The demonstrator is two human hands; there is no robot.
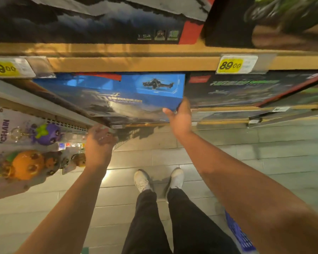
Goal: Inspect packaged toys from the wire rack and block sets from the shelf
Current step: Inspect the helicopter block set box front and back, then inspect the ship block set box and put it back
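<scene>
**Block set held at shelf edge, both hands on the box**

The block set (116, 96), a blue box printed with a dark helicopter, sits tilted at the front of the lower wooden shelf (136, 64), its near edge drawn out past the shelf lip. I record my right hand (180, 116) gripping the box's right near corner, thumb across the front face and fingers hidden behind the side. My left hand (99, 142) is at the box's lower left corner, fingers curled up beneath it; the view is blurred there and I cannot tell whether it actually grips.

To the box's right lies a dark boxed set (246, 90) on the same shelf. Yellow price tags (230, 66) are fixed to the shelf edge above. At far left, packaged keychain toys (28, 165), one purple and one orange, hang just beside my left hand. Below, white shoes (141, 180) stand on the tiled floor (264, 143).
</scene>
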